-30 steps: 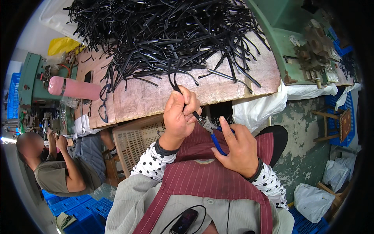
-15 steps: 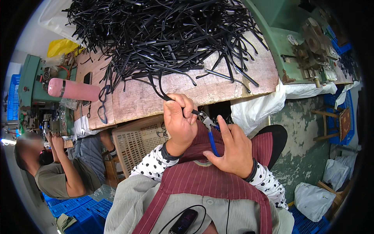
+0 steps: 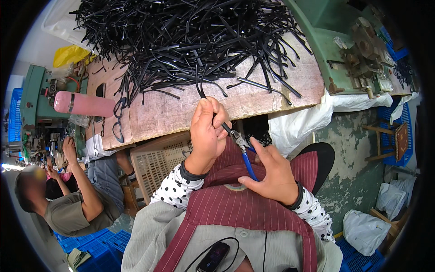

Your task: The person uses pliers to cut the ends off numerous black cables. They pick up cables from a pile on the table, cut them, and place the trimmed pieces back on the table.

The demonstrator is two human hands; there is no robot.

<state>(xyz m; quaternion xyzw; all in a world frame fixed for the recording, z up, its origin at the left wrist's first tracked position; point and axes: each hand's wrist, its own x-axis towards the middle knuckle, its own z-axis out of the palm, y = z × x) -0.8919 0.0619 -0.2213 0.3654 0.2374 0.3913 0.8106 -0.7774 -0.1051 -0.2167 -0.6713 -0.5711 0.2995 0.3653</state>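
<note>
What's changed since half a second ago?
The left hand moved up the picture, and the free ends of the black glasses pieces it holds swung up and right. A co-worker's hand rose, now apart from their other one. Neither of the wearer's hands let go: the right hand keeps the pliers. Pile and pink bottle unchanged.

Past the worktable's point(image 3: 158, 114) right edge, a wooden stool point(image 3: 400, 141) is set on the floor point(image 3: 342, 152), covered in patchy green paint.

Maroon apron point(image 3: 253, 207) (pinstriped), dotted sleeves point(image 3: 176, 191)
</note>
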